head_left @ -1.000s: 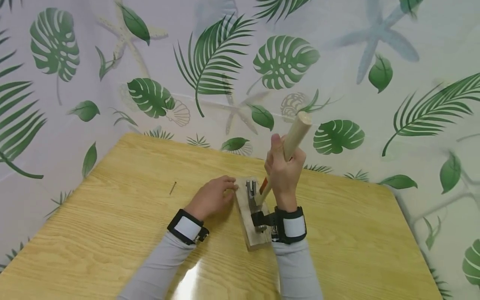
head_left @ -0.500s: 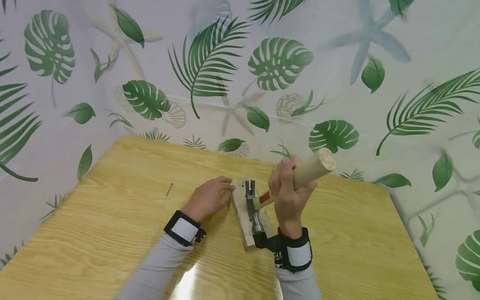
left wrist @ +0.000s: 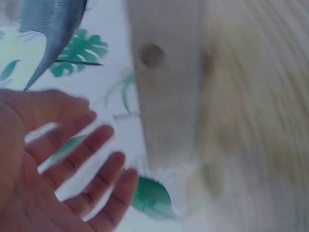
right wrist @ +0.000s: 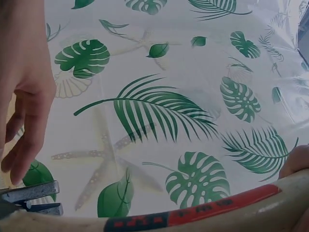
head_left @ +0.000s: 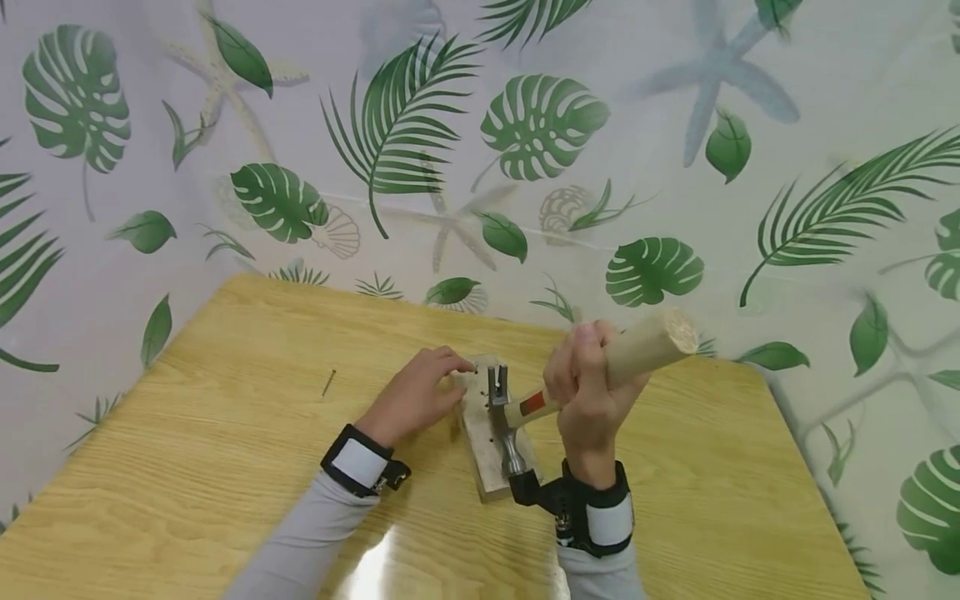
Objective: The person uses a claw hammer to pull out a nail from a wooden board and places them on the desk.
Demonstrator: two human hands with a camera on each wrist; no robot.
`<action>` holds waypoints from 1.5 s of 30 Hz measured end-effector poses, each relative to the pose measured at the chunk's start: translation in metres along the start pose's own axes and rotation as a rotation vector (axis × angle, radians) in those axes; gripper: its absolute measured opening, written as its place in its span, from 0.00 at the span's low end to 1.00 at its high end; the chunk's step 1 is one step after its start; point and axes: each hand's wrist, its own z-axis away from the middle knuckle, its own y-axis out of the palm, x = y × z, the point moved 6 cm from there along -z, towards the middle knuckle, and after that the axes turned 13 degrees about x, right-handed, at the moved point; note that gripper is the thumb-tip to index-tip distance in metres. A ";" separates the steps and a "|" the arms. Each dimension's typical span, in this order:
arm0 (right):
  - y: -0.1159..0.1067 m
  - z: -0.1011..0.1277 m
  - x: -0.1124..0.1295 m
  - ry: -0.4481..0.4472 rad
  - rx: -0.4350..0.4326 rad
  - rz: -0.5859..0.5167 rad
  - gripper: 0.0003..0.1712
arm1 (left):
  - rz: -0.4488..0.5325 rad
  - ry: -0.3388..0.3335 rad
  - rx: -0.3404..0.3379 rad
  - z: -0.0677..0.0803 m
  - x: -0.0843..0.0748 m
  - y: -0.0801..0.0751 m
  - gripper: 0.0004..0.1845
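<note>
A small wooden block [head_left: 477, 450] lies on the table [head_left: 225, 467]. My right hand [head_left: 592, 400] grips the pale wooden handle of a claw hammer [head_left: 645, 350], which slants low to the right. The metal head [head_left: 504, 425] rests on the block, claw [head_left: 497, 379] pointing away from me. My left hand [head_left: 416, 392] rests on the block's far left edge with relaxed fingers. The left wrist view shows its straight, spread fingers [left wrist: 82, 159] beside the blurred block [left wrist: 169, 87]. The right wrist view shows the handle's red band [right wrist: 193, 212] and the claw [right wrist: 34, 193].
A single loose nail [head_left: 327, 383] lies on the table to the left of my hands. A leaf-patterned sheet [head_left: 525, 133] hangs behind the table's far edge. The table's right edge runs close past my right arm.
The hammer handle has swung down from nearly upright to a low slant to the right, its head staying on the block. My left hand stays on the block.
</note>
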 end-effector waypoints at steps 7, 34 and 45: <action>-0.001 -0.008 0.023 -0.038 0.006 -0.019 0.22 | 0.225 0.187 0.134 -0.003 -0.028 0.008 0.14; 0.001 -0.007 0.023 0.048 0.040 -0.077 0.20 | 0.139 -0.146 -0.024 0.024 0.014 -0.041 0.06; -0.005 -0.006 0.023 0.079 0.014 0.005 0.22 | -0.002 -0.568 0.132 0.064 0.082 -0.071 0.09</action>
